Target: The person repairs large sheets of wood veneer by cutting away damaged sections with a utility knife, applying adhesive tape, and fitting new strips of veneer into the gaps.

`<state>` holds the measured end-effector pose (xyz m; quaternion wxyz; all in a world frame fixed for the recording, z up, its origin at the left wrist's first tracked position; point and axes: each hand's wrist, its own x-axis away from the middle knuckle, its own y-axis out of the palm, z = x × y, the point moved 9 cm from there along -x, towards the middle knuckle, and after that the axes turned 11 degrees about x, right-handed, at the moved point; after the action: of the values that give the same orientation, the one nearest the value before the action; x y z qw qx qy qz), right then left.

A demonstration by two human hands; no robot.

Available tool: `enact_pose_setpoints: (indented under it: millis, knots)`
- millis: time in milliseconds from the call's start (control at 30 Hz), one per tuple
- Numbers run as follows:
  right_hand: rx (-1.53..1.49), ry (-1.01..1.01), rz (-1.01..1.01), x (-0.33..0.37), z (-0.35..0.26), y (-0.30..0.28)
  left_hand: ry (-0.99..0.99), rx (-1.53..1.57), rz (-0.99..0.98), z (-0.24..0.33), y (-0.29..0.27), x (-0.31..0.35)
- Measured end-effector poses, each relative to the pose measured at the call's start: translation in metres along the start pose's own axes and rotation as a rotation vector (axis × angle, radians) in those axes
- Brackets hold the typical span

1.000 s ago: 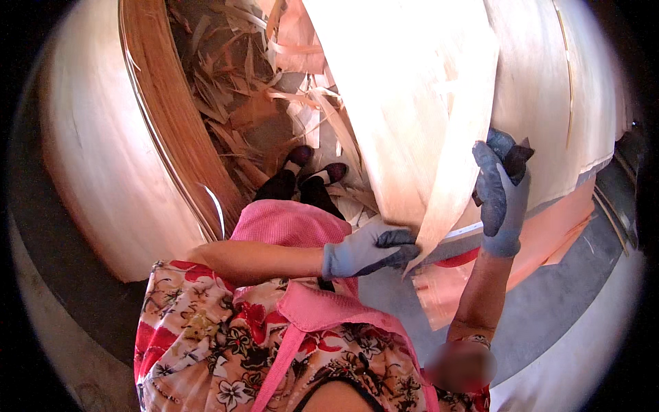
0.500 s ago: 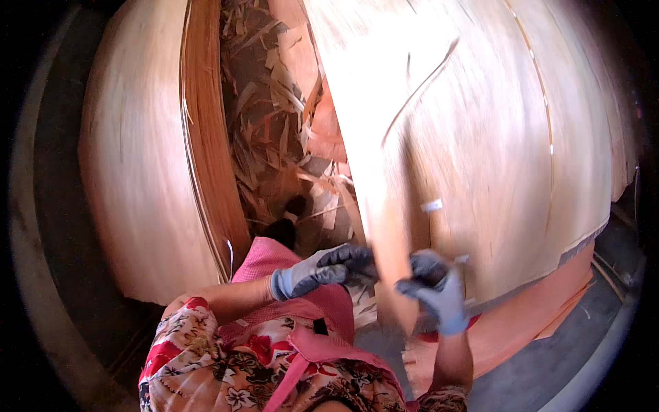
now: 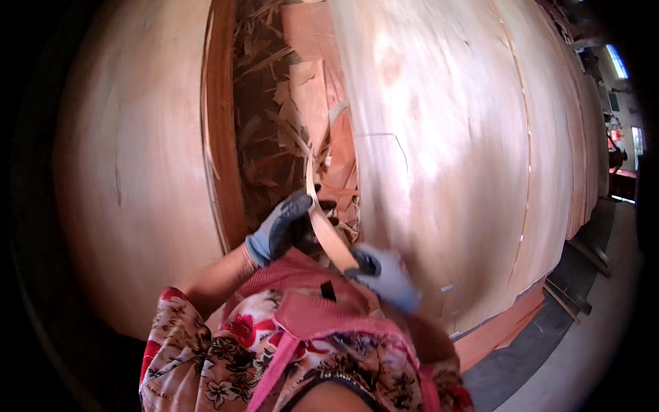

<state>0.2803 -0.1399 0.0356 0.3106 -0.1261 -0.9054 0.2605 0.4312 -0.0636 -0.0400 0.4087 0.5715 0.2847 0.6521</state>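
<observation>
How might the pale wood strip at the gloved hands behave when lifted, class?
The wood strip is probably flexible: it curves along its length above the right hand. It looks light, being thin and narrow. It may split fairly easily, judging by the ragged wood scraps beyond.

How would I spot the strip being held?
Find the gap between the left wood stack and right wood stack. At its near end, the right hand grips a narrow, curved strip. It's held up, unlike the scraps lying beyond.
</observation>
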Motion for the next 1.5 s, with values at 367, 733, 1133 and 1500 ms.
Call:
enact_pose_setpoints:
  millis: [367,733,1133,1500]
  knots:
    - [-0.031,-0.114,-0.144,-0.201,-0.072,-0.067,0.248,0.118,0.144,0.194,0.024,-0.049]
    - [-0.467,0.023,-0.072,-0.372,-0.023,-0.199,0.178,0.324,-0.007,0.302,0.131,-0.247]
    - [-0.225,-0.034,0.295,-0.546,-0.036,-0.396,0.206,-0.203,0.075,0.456,0.122,-0.439]
    - [-0.151,0.224,0.521,-0.669,-0.058,-0.465,0.088,-0.325,-0.141,0.631,0.179,-0.578]
